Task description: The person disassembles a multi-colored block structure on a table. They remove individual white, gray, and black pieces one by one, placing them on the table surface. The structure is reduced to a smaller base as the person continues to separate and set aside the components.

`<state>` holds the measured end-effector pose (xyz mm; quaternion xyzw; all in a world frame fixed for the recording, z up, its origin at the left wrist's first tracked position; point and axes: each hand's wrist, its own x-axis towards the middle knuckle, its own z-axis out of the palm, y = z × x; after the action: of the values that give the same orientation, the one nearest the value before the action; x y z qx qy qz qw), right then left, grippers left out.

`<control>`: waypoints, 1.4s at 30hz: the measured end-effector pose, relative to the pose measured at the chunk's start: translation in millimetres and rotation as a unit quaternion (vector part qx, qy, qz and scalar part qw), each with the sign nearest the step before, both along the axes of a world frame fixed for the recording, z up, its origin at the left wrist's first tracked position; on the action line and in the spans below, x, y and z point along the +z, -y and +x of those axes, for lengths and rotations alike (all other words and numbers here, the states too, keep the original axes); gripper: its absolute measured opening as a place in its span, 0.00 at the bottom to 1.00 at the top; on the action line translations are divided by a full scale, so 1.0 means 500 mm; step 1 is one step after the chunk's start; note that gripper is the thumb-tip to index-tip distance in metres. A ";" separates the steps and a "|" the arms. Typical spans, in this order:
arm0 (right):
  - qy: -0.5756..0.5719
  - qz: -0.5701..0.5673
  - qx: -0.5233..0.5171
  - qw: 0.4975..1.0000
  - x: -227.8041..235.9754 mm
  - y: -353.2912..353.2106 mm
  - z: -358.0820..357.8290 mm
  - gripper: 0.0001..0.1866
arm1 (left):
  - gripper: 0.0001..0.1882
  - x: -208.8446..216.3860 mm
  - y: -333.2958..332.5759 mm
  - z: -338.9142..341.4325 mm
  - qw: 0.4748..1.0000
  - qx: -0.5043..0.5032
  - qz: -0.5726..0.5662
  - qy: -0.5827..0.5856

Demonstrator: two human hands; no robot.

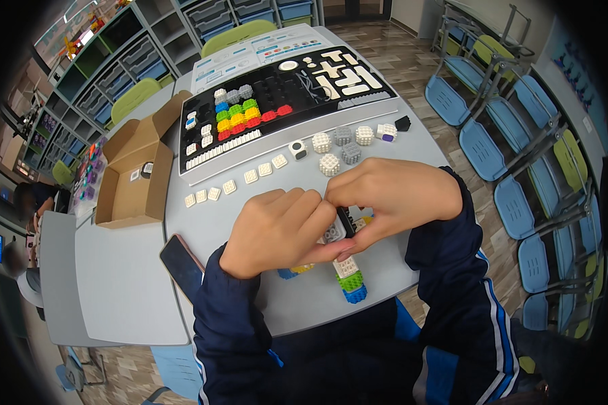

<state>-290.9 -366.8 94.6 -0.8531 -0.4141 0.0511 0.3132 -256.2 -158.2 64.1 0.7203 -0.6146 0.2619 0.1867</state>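
Observation:
My left hand (277,229) and my right hand (398,199) meet over the near part of the table, fingers closed around an assembly of studded building blocks. From beneath my fingers a white block (346,267), a green block (351,281) and a blue block (355,295) stick out toward me in a row. A black piece (346,221) and a grey block (332,233) show between my thumbs. Blue and yellow blocks (290,272) peek out below my left hand. My fingers hide the rest of the assembly.
A black kit tray (270,145) holds coloured blocks and white parts. Loose white and grey cubes (329,165) and flat white tiles (251,176) lie before it. At left are an open cardboard box (118,202) and a phone (182,260). Blue chairs (483,158) stand at right.

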 end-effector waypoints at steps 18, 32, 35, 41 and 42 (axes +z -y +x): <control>-0.057 0.004 -0.024 0.998 0.009 -0.015 -0.019 0.17 | 0.08 0.006 -0.028 0.012 0.993 -0.038 -0.054 -0.093; -0.008 -0.063 -0.056 0.996 0.013 -0.015 -0.029 0.22 | 0.26 -0.155 -0.062 0.185 0.949 0.257 0.084 -0.162; -0.021 -0.065 -0.061 0.996 0.012 -0.014 -0.031 0.22 | 0.27 -0.193 -0.038 0.186 0.948 0.254 0.112 -0.158; -0.012 -0.060 -0.054 0.997 0.006 -0.009 -0.030 0.22 | 0.27 -0.234 -0.026 0.194 0.946 0.269 0.104 -0.150; -0.016 -0.064 -0.056 0.996 0.006 -0.008 -0.030 0.22 | 0.27 -0.236 -0.025 0.195 0.945 0.269 0.105 -0.154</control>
<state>-305.9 -362.7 97.6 -0.8921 -0.3570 0.0733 0.2670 -158.8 -145.9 -54.0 0.9060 -0.3854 0.1223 0.1255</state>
